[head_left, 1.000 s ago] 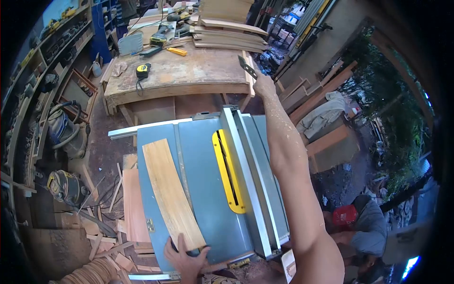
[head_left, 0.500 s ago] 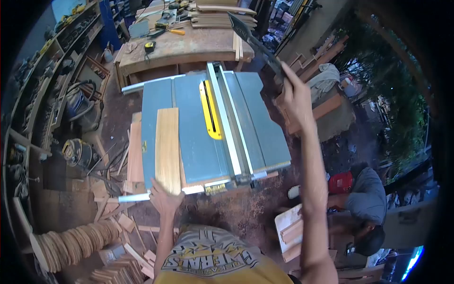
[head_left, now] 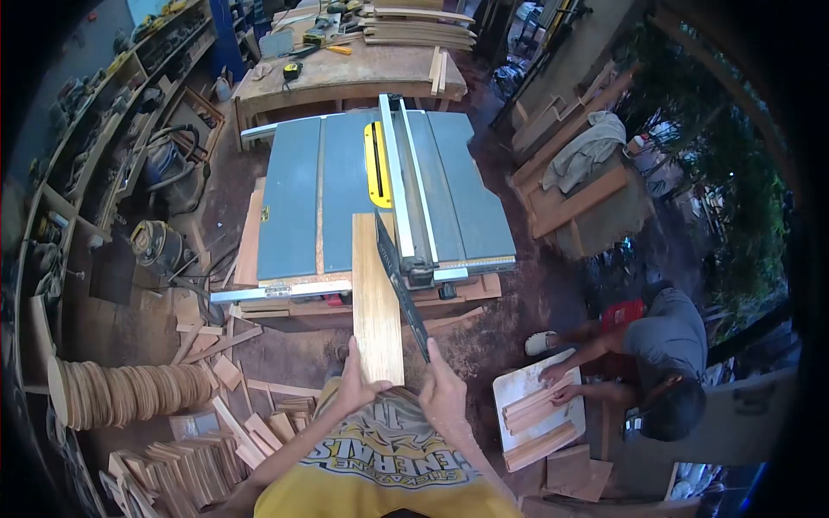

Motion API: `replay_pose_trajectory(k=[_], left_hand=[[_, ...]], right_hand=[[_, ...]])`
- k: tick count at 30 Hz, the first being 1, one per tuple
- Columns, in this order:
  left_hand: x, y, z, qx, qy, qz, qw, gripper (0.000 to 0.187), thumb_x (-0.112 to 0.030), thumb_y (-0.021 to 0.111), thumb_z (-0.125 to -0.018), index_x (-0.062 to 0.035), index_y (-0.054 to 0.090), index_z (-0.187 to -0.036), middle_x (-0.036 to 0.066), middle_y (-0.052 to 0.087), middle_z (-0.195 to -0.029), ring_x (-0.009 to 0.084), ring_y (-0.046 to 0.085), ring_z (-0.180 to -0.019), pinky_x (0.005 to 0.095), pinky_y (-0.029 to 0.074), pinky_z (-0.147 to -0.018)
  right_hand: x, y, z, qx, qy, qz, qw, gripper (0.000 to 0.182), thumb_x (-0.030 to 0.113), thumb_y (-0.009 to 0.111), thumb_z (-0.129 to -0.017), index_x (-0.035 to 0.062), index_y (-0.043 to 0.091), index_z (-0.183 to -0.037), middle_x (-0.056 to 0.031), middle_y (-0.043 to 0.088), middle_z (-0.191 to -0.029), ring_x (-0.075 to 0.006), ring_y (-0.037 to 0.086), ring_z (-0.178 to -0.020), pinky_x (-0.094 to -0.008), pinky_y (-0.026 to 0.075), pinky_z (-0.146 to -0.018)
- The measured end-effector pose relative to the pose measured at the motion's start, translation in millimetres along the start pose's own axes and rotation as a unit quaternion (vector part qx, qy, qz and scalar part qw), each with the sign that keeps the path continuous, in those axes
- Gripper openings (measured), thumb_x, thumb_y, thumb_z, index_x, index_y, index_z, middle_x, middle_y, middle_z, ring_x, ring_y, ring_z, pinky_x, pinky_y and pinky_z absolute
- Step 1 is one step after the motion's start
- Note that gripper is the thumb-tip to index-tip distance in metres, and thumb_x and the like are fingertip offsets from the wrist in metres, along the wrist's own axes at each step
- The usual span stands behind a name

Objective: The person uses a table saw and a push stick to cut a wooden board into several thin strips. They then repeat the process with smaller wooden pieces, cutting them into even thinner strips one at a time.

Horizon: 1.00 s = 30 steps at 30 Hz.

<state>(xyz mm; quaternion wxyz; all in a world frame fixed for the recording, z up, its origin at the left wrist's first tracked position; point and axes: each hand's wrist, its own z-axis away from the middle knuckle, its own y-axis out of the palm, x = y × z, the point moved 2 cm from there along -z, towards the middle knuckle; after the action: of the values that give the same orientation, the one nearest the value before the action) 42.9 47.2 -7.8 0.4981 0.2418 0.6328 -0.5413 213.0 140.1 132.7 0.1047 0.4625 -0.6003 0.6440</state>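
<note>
A light wooden board (head_left: 373, 293) extends from my body toward the table saw (head_left: 289, 198), its far end over the front edge of the saw's grey top. My left hand (head_left: 358, 384) is closed on the board's near left corner. In my right hand (head_left: 444, 393) is a black push stick (head_left: 402, 293), gripped at its near end. The stick slants up and left, and its tip lies at the board's right side near the far end. The yellow blade insert (head_left: 377, 164) and the metal rip fence (head_left: 397, 173) lie just beyond.
A workbench (head_left: 371, 73) behind the saw carries stacked boards and a tape measure (head_left: 292, 71). To the right, another person (head_left: 665, 345) handles wood strips on a white board (head_left: 508, 397). Round wooden discs (head_left: 129, 393) and offcuts lie at left, below shelves (head_left: 129, 69).
The board has come off the left of the saw top, toward me and right. My right hand has lowered the push stick from the upper right to the board.
</note>
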Motion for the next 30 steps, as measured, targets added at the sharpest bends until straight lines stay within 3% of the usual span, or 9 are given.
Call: replay_pose_trajectory(k=[4, 8, 13, 16, 22, 25, 28, 30], left_hand=[[3.4, 4.0, -2.1, 0.035, 0.009, 0.036, 0.999, 0.133, -0.011, 0.092, -0.063, 0.0071, -0.003, -0.155, 0.033, 0.039, -0.146, 0.0420, 0.044, -0.133, 0.0417, 0.037, -0.110], [21.2, 10.9, -15.1, 0.016, 0.008, 0.112, 0.994, 0.129, -0.010, 0.092, -0.060, 0.0044, 0.007, -0.156, 0.028, 0.045, -0.139, 0.0394, 0.049, -0.127, 0.0396, 0.037, -0.111], [22.2, 6.3, -27.3, -0.057, 0.040, 0.026, 0.997, 0.125, -0.013, 0.095, -0.054, 0.0025, 0.024, -0.155, 0.021, 0.047, -0.133, 0.0339, 0.050, -0.124, 0.0367, 0.040, -0.110], [19.2, 0.0, -36.9, -0.065, 0.056, 0.042, 0.995, 0.122, -0.015, 0.096, -0.051, 0.0032, 0.031, -0.152, 0.020, 0.045, -0.136, 0.0330, 0.049, -0.125, 0.0367, 0.041, -0.109], [-8.5, -19.4, -55.4, -0.035, -0.046, 0.061, 0.996, 0.117, -0.018, 0.095, -0.050, 0.0045, 0.037, -0.149, 0.020, 0.046, -0.136, 0.0329, 0.049, -0.127, 0.0361, 0.040, -0.109], [1.1, -21.1, -76.6, -0.071, 0.054, -0.021, 0.996, 0.115, -0.021, 0.095, -0.050, 0.0058, 0.039, -0.148, 0.020, 0.047, -0.136, 0.0347, 0.049, -0.123, 0.0384, 0.041, -0.108], [-5.2, -27.7, -88.7, -0.077, 0.044, -0.103, 0.991, 0.117, -0.016, 0.095, -0.049, 0.0061, 0.037, -0.149, 0.018, 0.047, -0.133, 0.0337, 0.047, -0.122, 0.0395, 0.040, -0.107], [-3.0, -31.7, -103.0, -0.069, 0.035, -0.119, 0.990, 0.117, -0.021, 0.095, -0.048, 0.0060, 0.039, -0.148, 0.018, 0.048, -0.134, 0.0353, 0.045, -0.123, 0.0420, 0.038, -0.108]], right_hand=[[-1.1, 3.2, 10.6, 0.094, 0.045, 0.090, 0.990, 0.068, -0.007, 0.056, -0.082, 0.0026, 0.041, -0.148, -0.0258, 0.066, -0.092, -0.0427, 0.067, -0.079, -0.0478, 0.054, -0.068], [1.5, 6.0, 10.1, 0.085, 0.031, 0.097, 0.991, 0.071, -0.004, 0.056, -0.082, 0.0033, 0.037, -0.150, -0.0240, 0.065, -0.088, -0.0431, 0.066, -0.075, -0.0504, 0.053, -0.065], [4.1, 13.9, -1.6, 0.105, 0.047, 0.136, 0.984, 0.081, 0.001, 0.059, -0.081, 0.0087, 0.029, -0.155, -0.0262, 0.065, -0.088, -0.0424, 0.068, -0.069, -0.0502, 0.055, -0.060], [9.5, 16.8, -9.5, 0.122, 0.058, 0.164, 0.977, 0.081, 0.002, 0.059, -0.081, 0.0085, 0.029, -0.155, -0.0263, 0.065, -0.087, -0.0423, 0.068, -0.069, -0.0498, 0.055, -0.060], [31.8, 5.8, -16.5, 0.145, 0.078, 0.180, 0.970, 0.078, 0.002, 0.059, -0.081, 0.0044, 0.030, -0.153, -0.0253, 0.064, -0.086, -0.0443, 0.066, -0.069, -0.0512, 0.054, -0.062], [43.8, -6.3, -16.6, 0.160, 0.095, 0.193, 0.963, 0.078, 0.003, 0.059, -0.082, 0.0030, 0.028, -0.154, -0.0264, 0.063, -0.089, -0.0445, 0.066, -0.070, -0.0509, 0.054, -0.063], [40.3, -16.5, -15.0, 0.180, 0.095, 0.168, 0.965, 0.080, 0.007, 0.058, -0.085, 0.0063, 0.022, -0.156, -0.0304, 0.062, -0.099, -0.0455, 0.067, -0.067, -0.0510, 0.055, -0.059], [39.2, -18.1, -15.0, 0.181, 0.093, 0.168, 0.965, 0.079, 0.007, 0.058, -0.085, 0.0059, 0.023, -0.156, -0.0302, 0.062, -0.099, -0.0456, 0.067, -0.067, -0.0514, 0.056, -0.059]])
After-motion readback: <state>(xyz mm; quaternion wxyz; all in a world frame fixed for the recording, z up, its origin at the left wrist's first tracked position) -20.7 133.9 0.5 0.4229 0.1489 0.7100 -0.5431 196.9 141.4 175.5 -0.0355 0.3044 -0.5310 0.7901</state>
